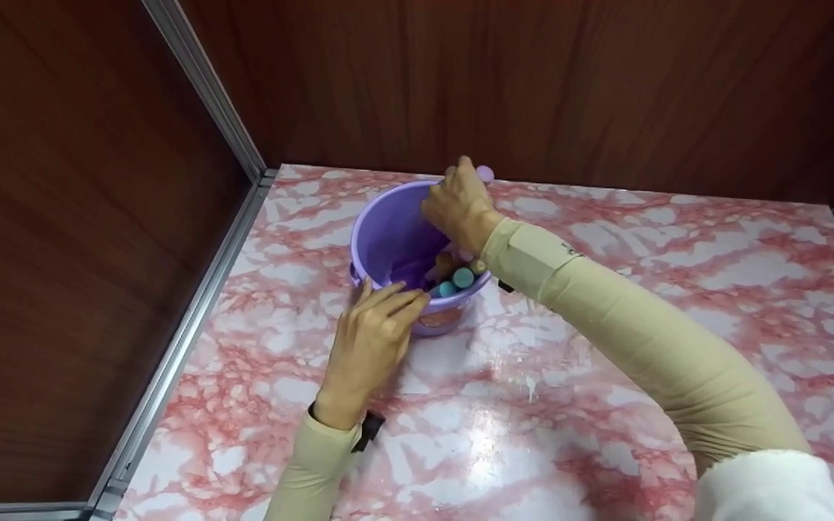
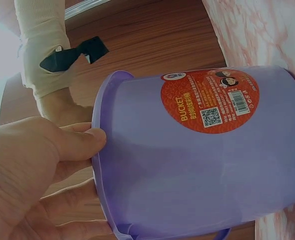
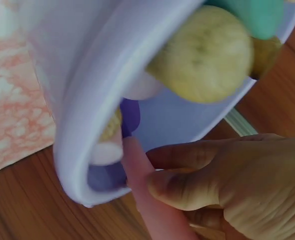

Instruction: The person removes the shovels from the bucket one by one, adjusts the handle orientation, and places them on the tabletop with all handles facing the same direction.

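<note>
A purple bucket (image 1: pixel 388 231) stands upright on the floor, with a red label (image 2: pixel 212 100) facing the left wrist camera. My left hand (image 1: pixel 370 340) grips its near rim, thumb outside and fingers over the edge. At the bucket's far right side, my right hand (image 1: pixel 460 206) pinches a pink rod-like item (image 3: pixel 152 200) between thumb and fingers, its lower end within the rim. Its exact kind cannot be made out. Inside the bucket lean teal round-ended items (image 1: pixel 463 278) and a yellowish rounded item (image 3: pixel 207 55). Their lower parts are hidden.
The floor (image 1: pixel 533 362) has a red-and-white marbled pattern. A dark wood panel (image 1: pixel 504 87) rises close behind the bucket, and another panel (image 1: pixel 84 217) with a metal edge rail (image 1: pixel 171 354) stands on the left.
</note>
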{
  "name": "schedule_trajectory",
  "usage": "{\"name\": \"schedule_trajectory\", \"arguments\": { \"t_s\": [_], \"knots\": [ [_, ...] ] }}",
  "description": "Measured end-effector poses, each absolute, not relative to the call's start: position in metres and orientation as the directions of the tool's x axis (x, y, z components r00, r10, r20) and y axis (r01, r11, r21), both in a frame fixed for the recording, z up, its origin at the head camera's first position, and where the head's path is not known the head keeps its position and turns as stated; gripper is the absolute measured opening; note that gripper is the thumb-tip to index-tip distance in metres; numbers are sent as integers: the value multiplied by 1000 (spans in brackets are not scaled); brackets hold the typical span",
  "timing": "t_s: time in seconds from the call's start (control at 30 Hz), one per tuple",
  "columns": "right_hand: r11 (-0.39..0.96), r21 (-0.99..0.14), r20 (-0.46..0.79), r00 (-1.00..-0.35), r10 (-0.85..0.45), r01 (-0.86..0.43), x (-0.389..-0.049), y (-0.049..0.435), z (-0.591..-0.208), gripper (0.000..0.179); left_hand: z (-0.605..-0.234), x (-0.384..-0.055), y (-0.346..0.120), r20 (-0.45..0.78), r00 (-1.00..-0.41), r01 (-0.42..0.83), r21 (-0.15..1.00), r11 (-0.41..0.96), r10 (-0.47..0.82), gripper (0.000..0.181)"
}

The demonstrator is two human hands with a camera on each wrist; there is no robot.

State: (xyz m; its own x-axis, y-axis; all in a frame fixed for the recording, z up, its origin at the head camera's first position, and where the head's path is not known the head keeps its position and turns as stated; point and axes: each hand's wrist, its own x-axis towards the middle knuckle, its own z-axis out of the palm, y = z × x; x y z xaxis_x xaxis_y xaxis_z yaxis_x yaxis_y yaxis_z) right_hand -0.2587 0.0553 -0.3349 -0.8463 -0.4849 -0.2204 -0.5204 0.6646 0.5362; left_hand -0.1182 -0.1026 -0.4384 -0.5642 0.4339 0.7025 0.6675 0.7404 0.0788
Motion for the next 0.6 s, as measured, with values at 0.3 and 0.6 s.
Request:
{"name": "schedule_trajectory", "arguments": {
  "t_s": [0.3, 0.6],
  "knots": [
    [713, 529, -126, -873, -471, -461, -254, 74, -316, 26, -440, -118, -104, 714, -556, 675, 88, 732, 427, 28],
    [774, 359, -146, -850, -506, -522, -253, 126, -290, 15, -439, -117, -103, 703, -570, 674, 104, 732, 425, 26]
  ]
}}
